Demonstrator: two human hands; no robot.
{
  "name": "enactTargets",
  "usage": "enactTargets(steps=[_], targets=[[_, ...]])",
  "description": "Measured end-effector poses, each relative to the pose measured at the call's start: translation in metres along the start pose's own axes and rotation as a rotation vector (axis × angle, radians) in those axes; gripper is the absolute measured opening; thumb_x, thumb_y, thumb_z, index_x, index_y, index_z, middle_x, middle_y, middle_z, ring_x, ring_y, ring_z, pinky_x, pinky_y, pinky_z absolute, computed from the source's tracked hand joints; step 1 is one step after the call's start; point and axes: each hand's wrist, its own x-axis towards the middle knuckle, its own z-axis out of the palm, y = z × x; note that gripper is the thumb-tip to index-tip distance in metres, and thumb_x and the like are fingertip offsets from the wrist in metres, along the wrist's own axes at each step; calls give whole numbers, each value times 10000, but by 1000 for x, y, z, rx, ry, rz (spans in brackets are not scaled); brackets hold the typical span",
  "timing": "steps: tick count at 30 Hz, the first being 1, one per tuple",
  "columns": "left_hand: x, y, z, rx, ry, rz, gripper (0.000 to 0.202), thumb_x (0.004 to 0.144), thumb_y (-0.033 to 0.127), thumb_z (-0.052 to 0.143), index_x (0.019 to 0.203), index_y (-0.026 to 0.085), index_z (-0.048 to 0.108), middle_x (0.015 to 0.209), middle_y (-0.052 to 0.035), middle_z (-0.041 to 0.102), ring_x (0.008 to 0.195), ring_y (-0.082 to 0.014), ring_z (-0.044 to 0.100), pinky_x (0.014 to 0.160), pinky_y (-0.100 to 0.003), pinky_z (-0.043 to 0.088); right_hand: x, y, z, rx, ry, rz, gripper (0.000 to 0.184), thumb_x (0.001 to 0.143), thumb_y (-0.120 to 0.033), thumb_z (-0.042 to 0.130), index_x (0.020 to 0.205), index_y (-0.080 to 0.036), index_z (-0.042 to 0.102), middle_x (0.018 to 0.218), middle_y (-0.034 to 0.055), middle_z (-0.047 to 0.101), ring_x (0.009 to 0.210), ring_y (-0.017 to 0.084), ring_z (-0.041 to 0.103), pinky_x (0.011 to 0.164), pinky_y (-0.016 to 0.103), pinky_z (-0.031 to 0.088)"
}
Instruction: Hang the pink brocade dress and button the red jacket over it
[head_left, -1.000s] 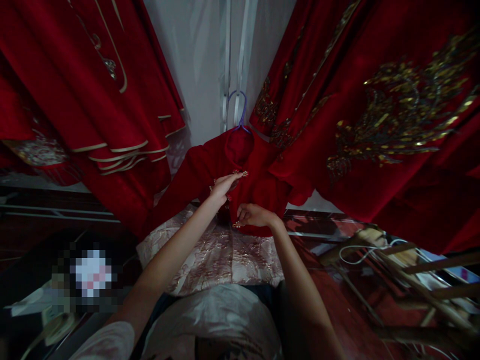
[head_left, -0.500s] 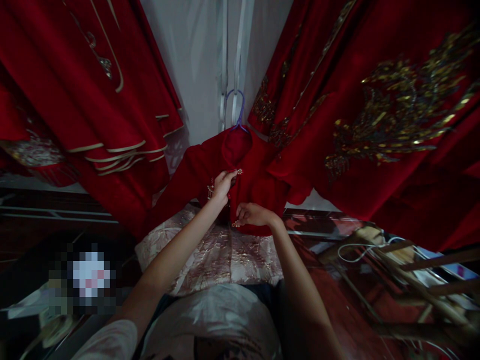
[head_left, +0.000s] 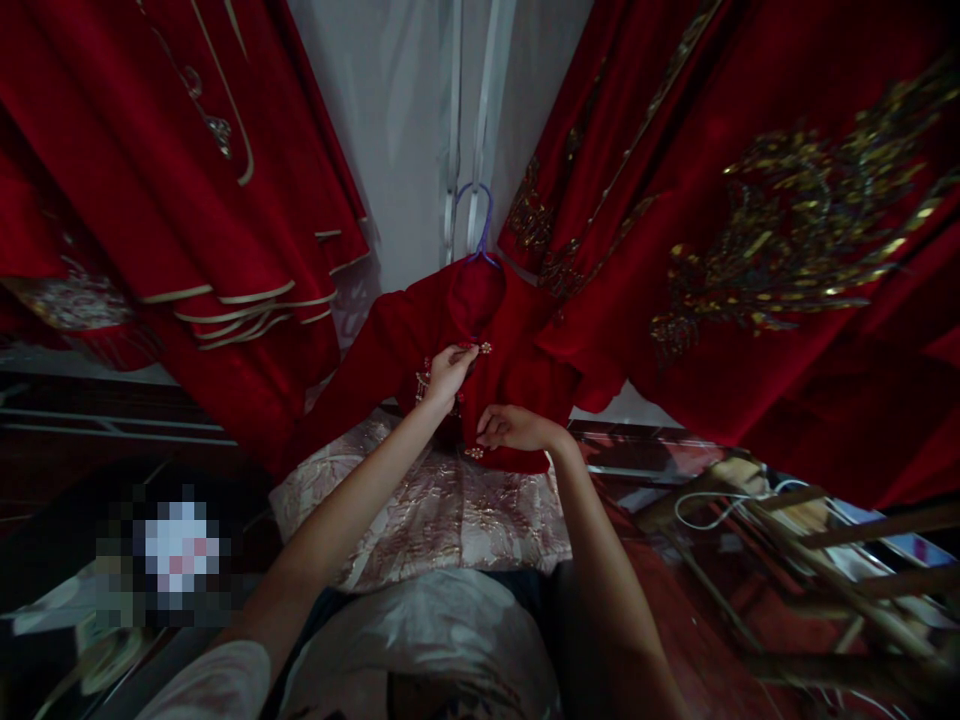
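A red jacket (head_left: 517,390) hangs in front of me on a purple hanger (head_left: 484,235). My left hand (head_left: 450,372) is closed in a pinch on the jacket's front edge, near the collar, beside a small flower-shaped fastener (head_left: 485,348). Lower down, my right hand (head_left: 517,428) hovers over the other front panel with loosely curled fingers, nothing visible between them. Just below its fingertips lies a second flower-shaped fastener (head_left: 474,453). A beaded ornament (head_left: 422,386) shows left of my left wrist. Under the jacket hangs a pale pink brocade skirt (head_left: 457,510) with a metallic sheen.
Red garments with pale trim (head_left: 255,300) hang at the left, and red ones with gold sequins (head_left: 787,230) at the right. White metal bars (head_left: 487,90) run down behind the hanger. At lower right stands a wooden frame (head_left: 810,560) with a white cord (head_left: 697,510).
My right fingers have lifted slightly up and away from the lower fastener. My left hand keeps its pinch near the collar. The view has shifted a little.
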Motion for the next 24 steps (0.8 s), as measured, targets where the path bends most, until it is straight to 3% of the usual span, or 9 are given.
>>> enactTargets(steps=[4,8,10,13,15,17,21,24], targets=[[-6,6,-5,68,-20,-12,246,671,396,748,654,173,648,618,22,606,617,-109,547,659,-238,408,-1,-5,-2,2,151,-122,199,797,-307,630,914,-164,557,824,48,677,751,137,646,735,288,524],[-13,17,-19,194,-63,54,254,669,406,752,637,173,656,623,7,612,629,-115,544,650,-230,394,2,-27,-1,83,593,-332,329,809,-405,614,1054,-204,525,1142,87,604,1043,164,596,857,298,527],[-15,22,-27,245,-88,66,249,697,407,727,653,171,662,632,-6,626,627,-117,556,638,-226,399,7,-41,1,174,743,-423,405,823,-456,586,1144,-230,487,1274,88,535,1183,171,527,956,313,490],[-16,25,-33,182,-108,46,241,751,399,671,697,168,633,687,-24,658,647,-126,605,647,-229,439,21,-62,6,287,699,-508,512,870,-521,487,1290,-239,410,1405,81,452,1313,166,426,1088,329,376],[-18,25,-34,102,-117,7,237,773,394,646,729,167,594,754,-43,684,709,-144,647,688,-245,474,33,-70,9,296,624,-464,609,891,-576,399,1386,-228,330,1481,74,370,1375,162,344,1125,327,318],[-21,25,-35,24,-121,-48,243,794,405,622,771,173,550,817,-65,701,789,-166,672,736,-277,499,44,-74,11,240,628,-333,734,876,-640,360,1450,-199,239,1532,84,276,1426,176,238,1153,340,253],[-28,30,-44,-114,-99,-39,265,812,425,605,818,195,472,1002,-95,692,955,-193,659,819,-346,511,52,-66,10,96,873,-49,1016,792,-720,436,1471,-38,109,1556,207,105,1461,276,20,1181,424,104],[-29,37,-59,-108,-25,80,259,824,419,596,787,202,461,1059,-66,649,1058,-187,606,871,-337,493,41,-56,1,11,1050,-30,1045,794,-716,437,1441,35,104,1524,284,111,1452,312,59,1173,432,126]])
